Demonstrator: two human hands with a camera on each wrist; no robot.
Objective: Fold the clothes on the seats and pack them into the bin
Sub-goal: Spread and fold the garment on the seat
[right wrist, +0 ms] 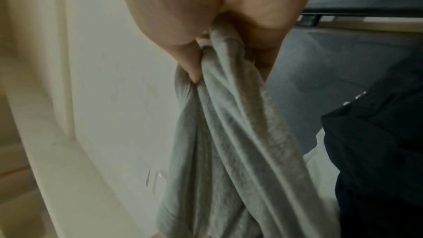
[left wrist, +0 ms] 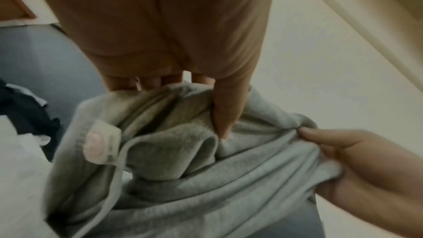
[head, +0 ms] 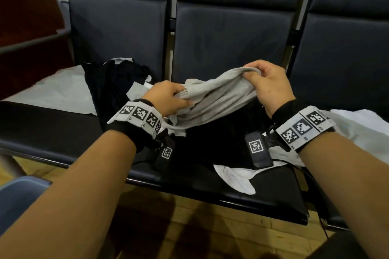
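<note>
A grey fleece garment [head: 212,99] hangs bunched between both hands above the middle seat. My left hand [head: 168,98] grips its left end, thumb pressed into the folds [left wrist: 219,115], beside a white sewn-in label [left wrist: 100,142]. My right hand [head: 269,84] pinches the other end higher up, the cloth drooping from its fingers [right wrist: 206,57]. Below lies a black garment [head: 210,143] spread over the seat, and another black garment [head: 111,84] is heaped on the left seat. White clothes lie at the front of the seat [head: 235,178] and on the right seat [head: 357,128].
A row of dark padded seats [head: 231,33] with upright backs runs across the view. A white sheet [head: 59,90] covers part of the left seat. A blue object's edge [head: 19,193] shows at lower left over the wooden floor [head: 189,227]. A dark red cabinet [head: 27,27] stands far left.
</note>
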